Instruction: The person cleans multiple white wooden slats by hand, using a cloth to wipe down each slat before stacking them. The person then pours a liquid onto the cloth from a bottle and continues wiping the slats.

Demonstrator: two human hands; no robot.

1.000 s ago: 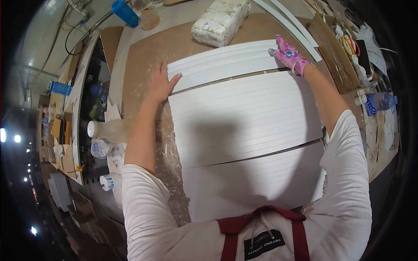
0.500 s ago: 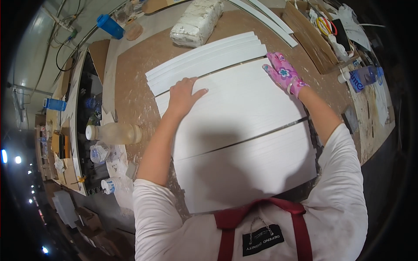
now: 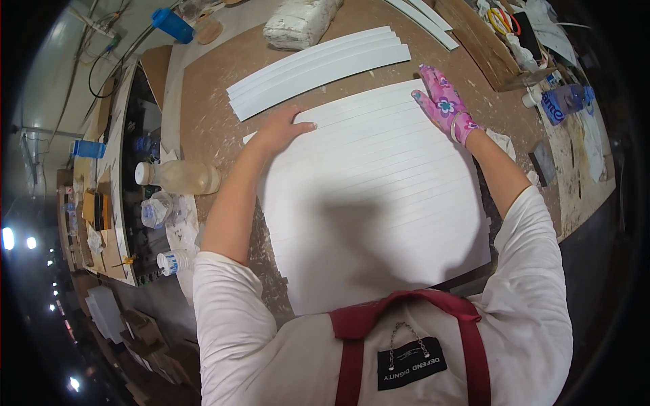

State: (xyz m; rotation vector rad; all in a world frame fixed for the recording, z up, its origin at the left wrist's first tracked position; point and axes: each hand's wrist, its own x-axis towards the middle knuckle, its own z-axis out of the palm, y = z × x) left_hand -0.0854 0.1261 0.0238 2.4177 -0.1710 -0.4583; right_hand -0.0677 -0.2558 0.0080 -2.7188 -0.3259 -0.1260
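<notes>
White slats [image 3: 369, 169] lie side by side on the worktable, packed into a broad sheet with thin seams between them. My bare left hand [image 3: 281, 128] rests at their far left corner, thumb apart on the white surface and fingers reaching along the far edge. At the far right corner lies my right hand [image 3: 443, 108] in a pink flowered glove, fingers stretched forward and thumb spread over the slats. Beyond both hands is a separate group of overlapping white strips [image 3: 321, 71], with a strip of brown table between it and the sheet.
Behind the strips stands a white-smeared block [image 3: 300, 26]. Long white pieces [image 3: 423, 20] lie at the far right beside a wooden box [image 3: 484, 51]. A cloudy bottle [image 3: 183, 177] lies on the left; a blue-labelled bottle [image 3: 569, 101] is on the right.
The near slats have slid forward against the others, and the wide dark gap across the sheet has closed. A brown gap now separates the sheet from the far strips.
</notes>
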